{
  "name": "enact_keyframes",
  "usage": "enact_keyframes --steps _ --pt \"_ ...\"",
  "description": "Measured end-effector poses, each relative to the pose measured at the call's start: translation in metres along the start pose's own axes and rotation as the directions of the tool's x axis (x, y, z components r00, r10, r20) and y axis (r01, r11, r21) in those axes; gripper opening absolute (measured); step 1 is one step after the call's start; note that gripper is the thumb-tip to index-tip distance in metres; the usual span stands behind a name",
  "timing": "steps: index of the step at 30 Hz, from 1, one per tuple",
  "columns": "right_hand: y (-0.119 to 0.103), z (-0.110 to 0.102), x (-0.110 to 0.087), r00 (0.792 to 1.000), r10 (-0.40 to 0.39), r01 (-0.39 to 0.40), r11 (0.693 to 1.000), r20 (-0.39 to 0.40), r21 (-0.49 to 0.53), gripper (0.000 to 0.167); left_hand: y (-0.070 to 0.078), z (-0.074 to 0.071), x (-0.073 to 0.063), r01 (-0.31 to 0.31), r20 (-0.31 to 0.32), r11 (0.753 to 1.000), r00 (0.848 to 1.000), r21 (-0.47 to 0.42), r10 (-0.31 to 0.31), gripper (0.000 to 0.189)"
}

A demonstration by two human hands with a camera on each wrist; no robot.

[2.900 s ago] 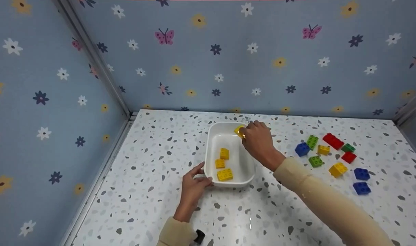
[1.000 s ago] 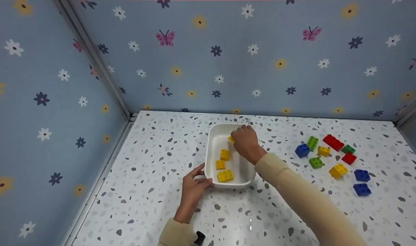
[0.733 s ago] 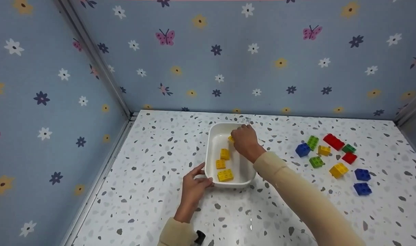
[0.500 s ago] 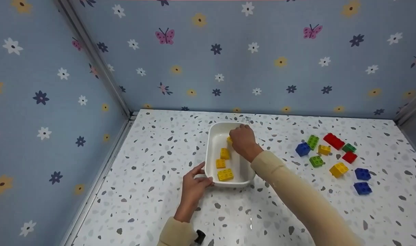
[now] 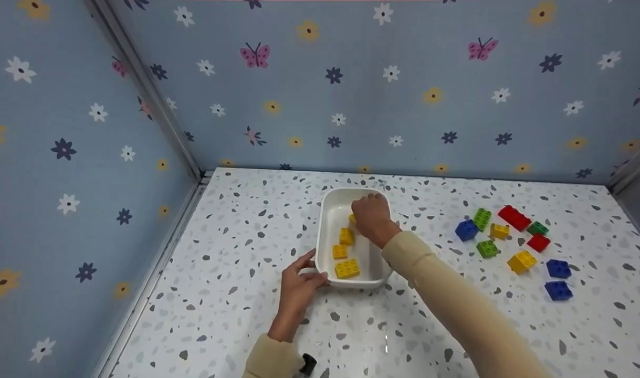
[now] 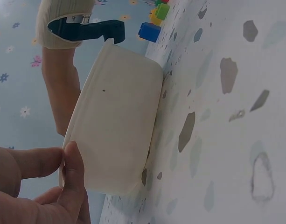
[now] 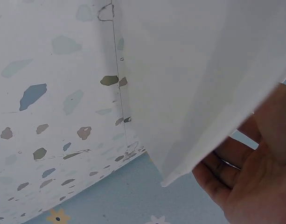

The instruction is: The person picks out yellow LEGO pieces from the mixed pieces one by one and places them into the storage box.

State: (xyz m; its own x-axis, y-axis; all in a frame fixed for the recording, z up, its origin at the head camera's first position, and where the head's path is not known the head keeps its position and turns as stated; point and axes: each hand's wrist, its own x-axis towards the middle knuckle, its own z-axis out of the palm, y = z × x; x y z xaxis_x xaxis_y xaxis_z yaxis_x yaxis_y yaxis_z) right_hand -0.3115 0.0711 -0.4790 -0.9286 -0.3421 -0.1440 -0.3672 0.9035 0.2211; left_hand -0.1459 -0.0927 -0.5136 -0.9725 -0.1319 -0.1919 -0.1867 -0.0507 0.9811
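- Left hand (image 5: pixel 298 286) pinches the white bin (image 5: pixel 355 284) by its rim, mid-frame
- Right hand (image 5: pixel 373 216) grips a mostly hidden yellow brick (image 5: pixel 352 218) inside the bin
- Loose bricks (image 5: pixel 499 231) on the counter (image 5: pixel 235 252), right of frame

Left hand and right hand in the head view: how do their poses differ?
The left hand is at the white container's near left corner; the right hand reaches into its far half. The left hand pinches the container itself, while the right hand curls over a yellow brick, mostly hidden. Both hands emerge from beige sleeves.
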Motion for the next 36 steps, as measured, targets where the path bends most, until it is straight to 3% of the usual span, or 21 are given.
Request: enact_keyframes --steps 21,36 --pt "-0.001 0.007 -0.004 1.000 0.003 -0.002 1.000 -0.025 0.029 0.029 -0.001 -0.001 0.002 -0.012 0.014 0.999 1.000 -0.041 0.013 0.064" --pt "0.016 0.005 -0.014 0.988 0.050 -0.021 0.981 -0.147 0.195 0.033 0.001 0.000 0.000 0.014 0.003 1.000 1.000 -0.005 -0.014 0.065"
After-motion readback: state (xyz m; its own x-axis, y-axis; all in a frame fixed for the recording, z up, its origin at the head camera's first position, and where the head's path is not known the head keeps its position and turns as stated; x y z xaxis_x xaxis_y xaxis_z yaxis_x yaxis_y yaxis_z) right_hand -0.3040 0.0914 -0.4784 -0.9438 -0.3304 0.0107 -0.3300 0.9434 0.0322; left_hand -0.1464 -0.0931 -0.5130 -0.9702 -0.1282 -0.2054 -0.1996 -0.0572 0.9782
